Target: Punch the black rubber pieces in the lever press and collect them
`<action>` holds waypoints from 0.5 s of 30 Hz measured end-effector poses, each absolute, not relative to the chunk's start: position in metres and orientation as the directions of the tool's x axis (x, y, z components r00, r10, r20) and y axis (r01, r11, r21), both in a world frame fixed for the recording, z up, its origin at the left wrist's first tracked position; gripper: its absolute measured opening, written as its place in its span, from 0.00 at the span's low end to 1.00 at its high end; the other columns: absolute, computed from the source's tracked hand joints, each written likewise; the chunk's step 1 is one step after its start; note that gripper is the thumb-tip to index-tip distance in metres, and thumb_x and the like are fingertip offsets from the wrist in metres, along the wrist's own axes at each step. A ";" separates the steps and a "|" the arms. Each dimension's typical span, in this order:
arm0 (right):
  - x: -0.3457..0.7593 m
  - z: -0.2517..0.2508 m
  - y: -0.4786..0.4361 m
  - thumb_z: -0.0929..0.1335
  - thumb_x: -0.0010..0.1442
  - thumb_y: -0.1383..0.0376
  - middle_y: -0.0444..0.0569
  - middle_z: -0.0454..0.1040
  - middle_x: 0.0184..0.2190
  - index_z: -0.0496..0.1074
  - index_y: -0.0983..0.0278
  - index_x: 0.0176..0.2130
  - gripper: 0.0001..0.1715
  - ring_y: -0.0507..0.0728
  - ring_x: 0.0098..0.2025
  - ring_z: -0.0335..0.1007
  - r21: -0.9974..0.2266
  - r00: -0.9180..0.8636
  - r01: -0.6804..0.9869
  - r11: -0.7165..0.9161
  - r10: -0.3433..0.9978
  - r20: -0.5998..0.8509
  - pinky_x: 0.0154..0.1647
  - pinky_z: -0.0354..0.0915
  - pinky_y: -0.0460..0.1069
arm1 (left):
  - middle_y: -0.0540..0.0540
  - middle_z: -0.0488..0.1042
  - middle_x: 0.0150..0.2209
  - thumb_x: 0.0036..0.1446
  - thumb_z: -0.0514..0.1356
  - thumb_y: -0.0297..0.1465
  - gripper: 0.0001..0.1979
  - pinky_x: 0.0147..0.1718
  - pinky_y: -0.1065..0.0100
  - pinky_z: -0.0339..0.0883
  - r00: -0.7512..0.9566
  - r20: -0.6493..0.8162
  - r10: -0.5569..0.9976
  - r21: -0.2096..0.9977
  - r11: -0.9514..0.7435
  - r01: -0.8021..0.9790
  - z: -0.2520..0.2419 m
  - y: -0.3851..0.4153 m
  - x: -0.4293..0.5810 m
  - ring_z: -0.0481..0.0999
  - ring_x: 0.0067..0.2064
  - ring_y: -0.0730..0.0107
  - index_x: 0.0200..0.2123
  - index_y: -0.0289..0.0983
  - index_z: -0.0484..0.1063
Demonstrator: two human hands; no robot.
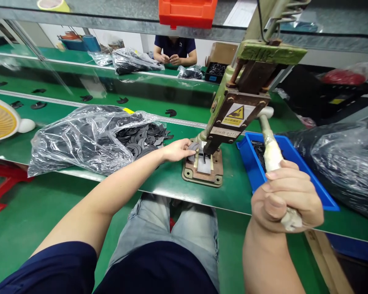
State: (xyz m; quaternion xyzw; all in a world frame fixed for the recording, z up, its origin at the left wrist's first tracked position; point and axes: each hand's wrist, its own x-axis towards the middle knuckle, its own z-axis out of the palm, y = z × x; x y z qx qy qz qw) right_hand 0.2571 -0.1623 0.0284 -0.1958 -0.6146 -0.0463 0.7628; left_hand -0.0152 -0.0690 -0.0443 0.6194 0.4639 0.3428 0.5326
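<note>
A green hand press (233, 110) stands on the green bench, its base plate (190, 173) near the front edge. My left hand (178, 150) pinches a black flat curved part (192, 147) and holds it against the press die. My right hand (286, 200) is wrapped round the taped press lever (271, 153), low and near the bench edge. A clear plastic bag (79, 139) spills several black parts (144, 136) just left of my left hand.
A blue tray (319, 188) with black parts sits right of the press, a dark plastic bag (346, 159) beyond it. A yellow fan (0, 120) stands far left. Across the conveyor (95, 100) another person's hands (170, 59) work. An orange bin (187, 13) hangs overhead.
</note>
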 end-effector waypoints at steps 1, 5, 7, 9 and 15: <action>0.257 0.029 -0.162 0.73 0.55 0.54 0.37 0.66 0.17 0.58 0.61 0.18 0.26 0.53 0.27 0.72 -0.242 0.239 0.311 0.919 0.171 0.956 0.47 0.73 0.63 | 0.53 0.73 0.26 0.54 0.74 0.39 0.17 0.29 0.73 0.63 0.334 -0.070 0.940 0.983 0.008 0.182 -0.046 -0.069 -0.013 0.69 0.26 0.76 0.36 0.36 0.72; 0.257 0.030 -0.165 0.73 0.55 0.54 0.37 0.67 0.18 0.59 0.61 0.19 0.26 0.53 0.27 0.72 -0.255 0.233 0.311 0.916 0.186 0.954 0.48 0.74 0.63 | 0.52 0.73 0.25 0.51 0.75 0.43 0.21 0.26 0.74 0.60 0.295 -0.068 0.953 0.993 0.037 0.108 -0.055 -0.066 -0.003 0.67 0.24 0.78 0.32 0.35 0.71; 0.257 0.031 -0.166 0.73 0.55 0.55 0.37 0.68 0.18 0.59 0.61 0.19 0.26 0.53 0.28 0.73 -0.260 0.221 0.310 0.915 0.196 0.955 0.49 0.74 0.63 | 0.52 0.73 0.25 0.50 0.75 0.43 0.21 0.24 0.74 0.58 0.301 -0.092 0.949 0.991 0.058 0.120 -0.056 -0.065 0.001 0.66 0.23 0.79 0.31 0.34 0.72; 0.256 0.031 -0.166 0.73 0.57 0.54 0.37 0.68 0.18 0.59 0.61 0.19 0.27 0.52 0.28 0.73 -0.251 0.213 0.315 0.915 0.189 0.958 0.49 0.74 0.62 | 0.52 0.73 0.24 0.50 0.75 0.43 0.21 0.24 0.74 0.57 0.291 -0.112 0.950 0.987 0.074 0.140 -0.054 -0.065 0.003 0.66 0.23 0.79 0.31 0.34 0.72; 0.252 0.030 -0.163 0.73 0.59 0.53 0.37 0.65 0.17 0.57 0.61 0.18 0.29 0.51 0.27 0.72 -0.232 0.256 0.323 0.918 0.151 0.955 0.48 0.74 0.62 | 0.53 0.69 0.21 0.50 0.75 0.42 0.21 0.22 0.74 0.55 0.266 -0.194 0.944 0.965 0.134 0.226 -0.047 -0.064 0.003 0.65 0.21 0.78 0.28 0.35 0.69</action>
